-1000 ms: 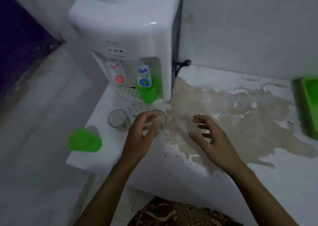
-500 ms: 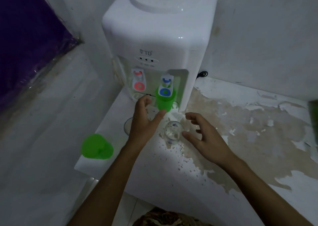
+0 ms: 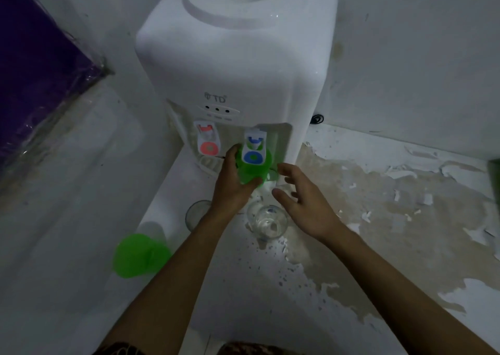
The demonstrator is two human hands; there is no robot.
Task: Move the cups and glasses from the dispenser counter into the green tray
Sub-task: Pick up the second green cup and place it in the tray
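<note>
Head view: looking down on a white counter (image 3: 216, 295), paint peeled and stained brown on the right part.
Landmark: dispenser (image 3: 238, 65), white, at the back of the counter against the wall, marked "TD".
Left of dispenser: purple sheet (image 3: 35, 65), far left, off the counter.
Fallen cup (image 3: 139, 254): green, on its side, at the counter's left edge, well in front of the dispenser and to its left, mouth toward the camera.
Left glass (image 3: 195, 214): clear, upright, in front of the dispenser's red tap, partly hidden by the left wrist.
Red tap (image 3: 207, 141): left spout on the dispenser front.
Left hand (image 3: 230, 187): fingers wrapped around the green cup under the blue tap, thumb at the front of the cup, other fingers at its left side.
Green cup (image 3: 253, 169): upright in the dispenser's recess, right below the blue tap; lifted or resting, cannot tell.
Blue tap (image 3: 254, 149): right spout, overlapping the cup's top.
Right glass (image 3: 267, 220): clear, upright, just in front of the dispenser, between the two wrists.
Right hand (image 3: 305, 203): fingers spread and loose, holding nothing, just right of the green cup, above the right glass.
Cable (image 3: 317, 119): black, at the dispenser's right rear corner.
Tray (image 3: 494, 176): only a dark green edge at the far right, well apart from the dispenser.
</note>
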